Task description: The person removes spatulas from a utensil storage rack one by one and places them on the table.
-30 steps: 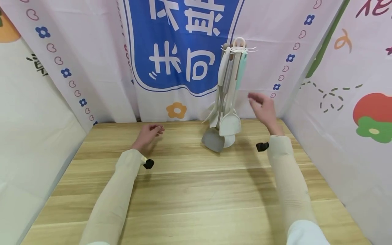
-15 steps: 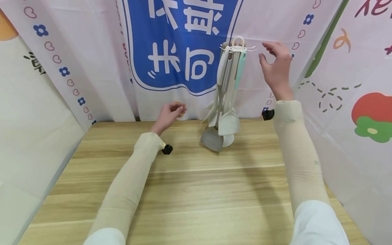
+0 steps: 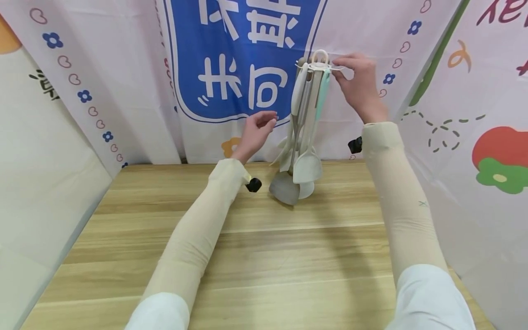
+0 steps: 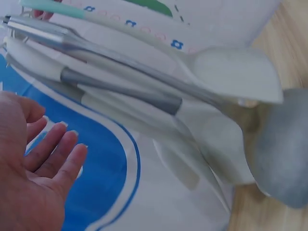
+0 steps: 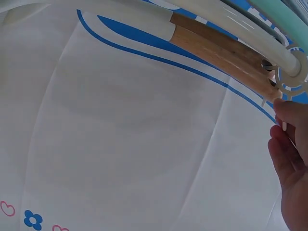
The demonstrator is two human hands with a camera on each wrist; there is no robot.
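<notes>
A white utensil rack (image 3: 319,66) stands at the back of the table, several kitchen utensils hanging from its hooks. Among them are a turner with a mint-green handle (image 3: 323,94) and a grey turner (image 3: 284,188), its blade low near the tabletop. My right hand (image 3: 360,87) pinches the tip of a hook on the rack's right side. Beside that hand in the right wrist view are brown wooden handles (image 5: 216,50). My left hand (image 3: 255,133) is raised left of the utensils, apart from them, its fingers loosely bent and holding nothing in the left wrist view.
The wooden table (image 3: 264,261) reaches to a printed cloth backdrop (image 3: 231,27) right behind the rack. Cloth walls close off both sides. A small black wrist camera (image 3: 253,184) sits at each cuff.
My right hand rose beside the rack, then came left onto one of its hooks. My left hand moved up and right, closer to the utensils. The rack stays in place.
</notes>
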